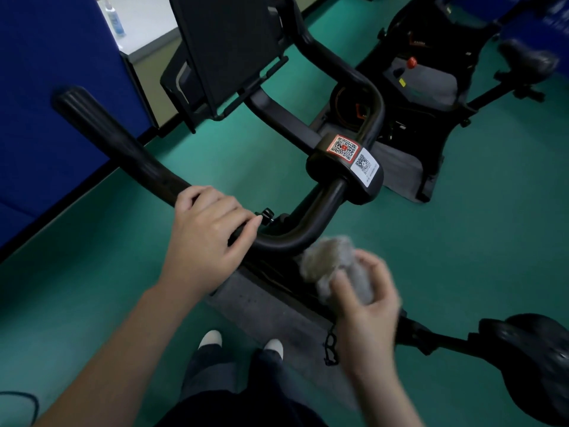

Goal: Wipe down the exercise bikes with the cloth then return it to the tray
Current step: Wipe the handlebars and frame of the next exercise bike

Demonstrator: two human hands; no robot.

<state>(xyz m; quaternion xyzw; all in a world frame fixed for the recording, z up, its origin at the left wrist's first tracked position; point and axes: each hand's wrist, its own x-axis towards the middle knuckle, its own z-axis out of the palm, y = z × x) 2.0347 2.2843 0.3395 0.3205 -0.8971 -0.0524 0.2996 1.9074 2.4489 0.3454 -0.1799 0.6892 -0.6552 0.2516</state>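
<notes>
A black exercise bike fills the middle of the view, its curved handlebar (129,152) running from upper left down to a stem with two QR-code stickers (354,155). My left hand (209,238) rests over the handlebar near its bend, fingers curled round the bar. My right hand (369,300) grips a bunched grey cloth (335,263) just right of the bend, close to the bike frame; it is blurred. The bike's black saddle (538,355) is at the lower right. No tray is visible.
A second black exercise bike (431,87) stands at the upper right on the green floor (246,155). A blue partition (46,87) lines the left side. A spray bottle (115,16) stands on a white counter at the top left. My shoes show at the bottom.
</notes>
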